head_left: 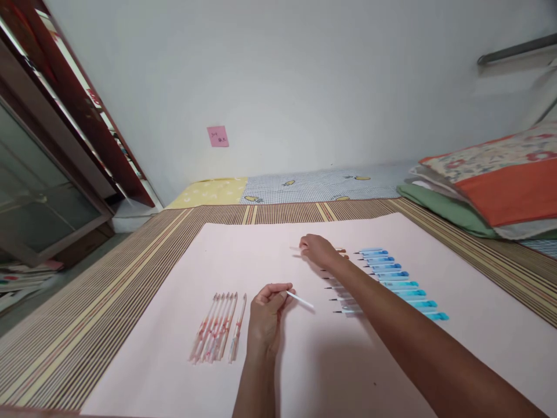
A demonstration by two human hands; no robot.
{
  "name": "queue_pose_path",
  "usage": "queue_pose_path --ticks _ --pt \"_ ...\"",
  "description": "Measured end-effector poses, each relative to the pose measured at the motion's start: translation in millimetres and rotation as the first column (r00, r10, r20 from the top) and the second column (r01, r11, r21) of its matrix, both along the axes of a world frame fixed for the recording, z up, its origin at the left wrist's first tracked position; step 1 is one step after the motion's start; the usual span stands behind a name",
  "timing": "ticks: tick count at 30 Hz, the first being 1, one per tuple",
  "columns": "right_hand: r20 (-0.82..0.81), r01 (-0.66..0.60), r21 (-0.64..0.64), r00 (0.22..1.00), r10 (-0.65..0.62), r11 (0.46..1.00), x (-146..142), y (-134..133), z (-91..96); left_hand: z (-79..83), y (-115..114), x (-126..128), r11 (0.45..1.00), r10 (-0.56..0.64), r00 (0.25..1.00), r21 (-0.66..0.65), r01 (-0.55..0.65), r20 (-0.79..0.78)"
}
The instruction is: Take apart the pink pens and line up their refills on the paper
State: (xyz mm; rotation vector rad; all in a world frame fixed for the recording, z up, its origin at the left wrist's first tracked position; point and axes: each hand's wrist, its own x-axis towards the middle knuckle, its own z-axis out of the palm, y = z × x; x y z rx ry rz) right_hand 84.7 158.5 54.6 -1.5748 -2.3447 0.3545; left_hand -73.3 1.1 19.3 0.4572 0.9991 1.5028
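My left hand [266, 316] is closed in a pinch on a thin white pen refill [300, 300] that points right over the pink sheet [243, 255]. My right hand [317, 251] reaches farther out, fingers curled around a pale pen piece at the top of a row of pens [335, 273] that my forearm partly hides. Just right of that row lie several blue pens [398, 283] side by side. To the left of my left hand lie several pink-patterned clear pen barrels [217, 327] in a tight group.
The pink sheet lies on a striped mat [87, 313] on a bed. Folded bedding and pillows [491, 186] are stacked at the right. A glass-door cabinet [39, 174] stands at the left with books on the floor. A pink note [217, 136] sticks on the wall.
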Motion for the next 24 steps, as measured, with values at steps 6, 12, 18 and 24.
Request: queue_pose_path --ticks 6,12,18,24 --pt "0.177 0.002 -0.038 0.984 0.004 0.999 -21.9 30.3 -18.6 -1.4 -0.3 0.2 1.0 0.022 0.998 0.003 -0.022 0.055" --pt "0.265 0.012 -0.081 0.964 0.009 0.997 -25.2 43.0 -32.1 -9.5 0.8 -2.6 1.0 0.006 0.997 0.003 -0.006 0.078" --pt "0.294 0.022 -0.109 0.956 0.012 0.994 -25.3 50.6 -34.9 -12.8 2.1 -6.5 0.999 0.041 0.993 -0.012 -0.04 0.11" --pt "0.252 0.024 -0.115 0.968 0.006 0.993 -22.5 53.0 -37.9 -8.2 2.6 -5.4 0.995 0.093 0.984 -0.058 -0.085 0.15"
